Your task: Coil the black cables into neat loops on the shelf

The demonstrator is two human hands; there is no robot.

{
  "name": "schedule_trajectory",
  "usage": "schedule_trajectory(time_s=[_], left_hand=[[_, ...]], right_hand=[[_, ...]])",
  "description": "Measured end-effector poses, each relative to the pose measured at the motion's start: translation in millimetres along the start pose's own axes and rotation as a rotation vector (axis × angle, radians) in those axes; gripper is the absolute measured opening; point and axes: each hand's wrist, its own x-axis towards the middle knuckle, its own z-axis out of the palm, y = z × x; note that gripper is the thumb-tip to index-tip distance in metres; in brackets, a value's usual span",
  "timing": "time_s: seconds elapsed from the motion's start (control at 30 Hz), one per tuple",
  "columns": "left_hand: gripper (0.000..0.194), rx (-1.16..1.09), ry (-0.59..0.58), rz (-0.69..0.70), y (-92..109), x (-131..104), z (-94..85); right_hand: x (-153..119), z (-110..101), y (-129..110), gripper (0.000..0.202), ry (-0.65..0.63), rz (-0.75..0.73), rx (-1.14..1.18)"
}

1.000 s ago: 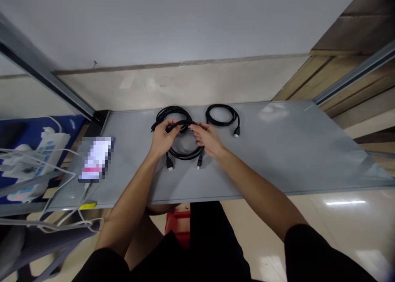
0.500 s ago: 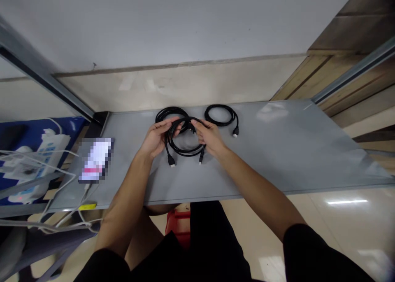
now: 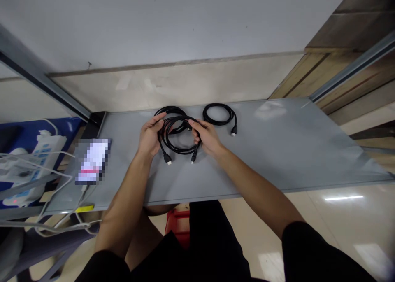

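Note:
A coiled black HDMI cable [image 3: 182, 152] is held between both hands just above the grey tabletop. My left hand [image 3: 149, 136] is closed on the left side of the coil, where one strand stands apart from the other turns. Thumb and fingers of my right hand [image 3: 207, 135] pinch the coil's upper right. Two plugs hang at the bottom: the left plug [image 3: 167, 158] and the right plug [image 3: 194, 157]. Behind the held coil lies a second black coil [image 3: 169, 108], partly hidden. To its right a third coiled cable [image 3: 218, 105] rests with its plug [image 3: 233, 130] pointing forward.
A phone [image 3: 93, 160] with a blurred screen lies at the table's left, joined to a white charging cable [image 3: 82, 193]. A white power strip [image 3: 43, 162] sits further left. The wall [image 3: 173, 84] borders the back of the grey table [image 3: 271, 150]; a red stool [image 3: 178, 224] is below.
My left hand has moved slightly left, drawing a strand away from the coil. The right-hand plug has swung left, closer to the other plug. The two coils on the table stay put.

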Motion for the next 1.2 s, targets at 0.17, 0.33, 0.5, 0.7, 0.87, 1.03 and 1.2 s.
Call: schedule_trajectory(time_s=[0.17,0.33,0.5,0.7,0.87,1.03,1.2], left_hand=[[0.024,0.043,0.038,0.113,-7.3,6.1,-5.3],[0.036,0.089,-0.031,0.112,-7.5,3.7,-3.4],[0.046,0.172,-0.135,0.059,-0.3,-8.6,6.4],[0.051,0.39,-0.193,0.204,-7.4,-15.6,16.4],[0.037,0.432,-0.182,0.278,-17.2,-16.6,22.3],[0.031,0.433,-0.201,0.272,-23.4,-17.7,26.5],[0.025,0.441,-0.283,0.147,-29.2,-20.2,26.6]], right_hand=[[1.7,0.1,2.1,0.049,-0.002,-0.016,-0.028],[3.1,-1.9,3.8,0.053,-0.001,-0.01,-0.004],[3.8,-2.8,0.6,0.05,0.053,-0.001,0.047],[1.0,0.0,-2.9,0.036,-0.007,-0.028,0.108],[-1.2,2.5,6.8,0.051,-0.024,-0.053,-0.001],[4.5,-0.3,14.1,0.07,0.073,-0.07,-0.066],[12.1,-9.2,1.5,0.076,0.181,-0.073,-0.047]])
